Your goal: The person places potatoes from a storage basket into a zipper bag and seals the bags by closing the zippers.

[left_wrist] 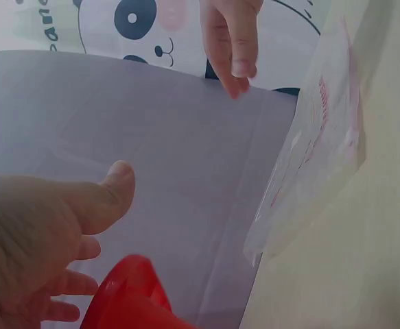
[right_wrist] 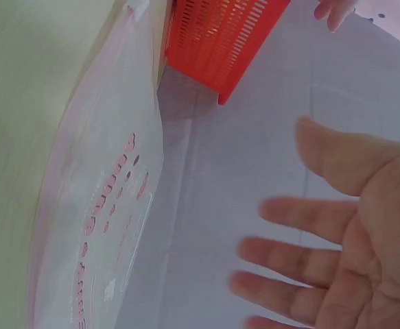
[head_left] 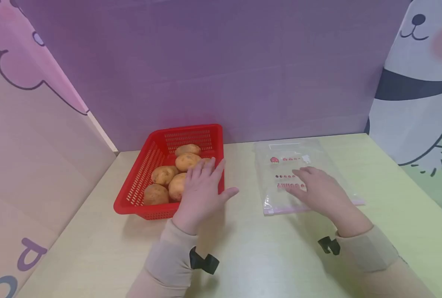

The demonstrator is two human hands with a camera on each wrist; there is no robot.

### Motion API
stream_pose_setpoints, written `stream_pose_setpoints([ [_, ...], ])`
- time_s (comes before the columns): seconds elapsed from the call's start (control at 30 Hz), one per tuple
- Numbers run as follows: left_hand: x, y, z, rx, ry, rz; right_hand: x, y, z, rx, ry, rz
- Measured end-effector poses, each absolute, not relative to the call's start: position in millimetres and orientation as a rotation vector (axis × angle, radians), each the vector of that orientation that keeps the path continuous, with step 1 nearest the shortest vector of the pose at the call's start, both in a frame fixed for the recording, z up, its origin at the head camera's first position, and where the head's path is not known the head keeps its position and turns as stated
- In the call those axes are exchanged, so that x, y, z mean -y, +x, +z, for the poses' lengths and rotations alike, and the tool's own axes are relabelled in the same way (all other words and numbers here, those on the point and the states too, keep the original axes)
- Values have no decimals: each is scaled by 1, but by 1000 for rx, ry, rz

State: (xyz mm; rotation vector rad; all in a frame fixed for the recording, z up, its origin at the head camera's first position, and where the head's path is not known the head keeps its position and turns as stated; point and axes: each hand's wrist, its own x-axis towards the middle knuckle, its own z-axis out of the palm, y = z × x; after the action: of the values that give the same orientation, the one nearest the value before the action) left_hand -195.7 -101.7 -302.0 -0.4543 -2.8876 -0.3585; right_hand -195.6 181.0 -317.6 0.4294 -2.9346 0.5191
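Observation:
A red slotted basket holds several brown potatoes on the pale yellow table. My left hand hovers over the basket's near right corner with fingers straight and thumb spread, holding nothing. In the left wrist view the left hand is above the basket's red corner. A clear zip bag with red print lies flat to the right. My right hand is spread above it. The right wrist view shows the right hand's open palm apart from the bag.
A purple wall stands behind the table. A pink panel closes the left side and a panda panel the right. Bare tabletop lies between basket and bag and along the near edge.

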Motion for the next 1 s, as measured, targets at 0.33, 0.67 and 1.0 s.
stream_pose_setpoints([
  [0.33,36,-190,-318,2913,-891,-385,-192,-195,-324,3055,572,452],
  [0.67,-15,-212,-351,2978,-1032,-60,-205,-205,-334,3071,786,364],
  [1.0,-34,-221,-370,2940,-1015,-36,-216,-213,-351,3114,831,480],
])
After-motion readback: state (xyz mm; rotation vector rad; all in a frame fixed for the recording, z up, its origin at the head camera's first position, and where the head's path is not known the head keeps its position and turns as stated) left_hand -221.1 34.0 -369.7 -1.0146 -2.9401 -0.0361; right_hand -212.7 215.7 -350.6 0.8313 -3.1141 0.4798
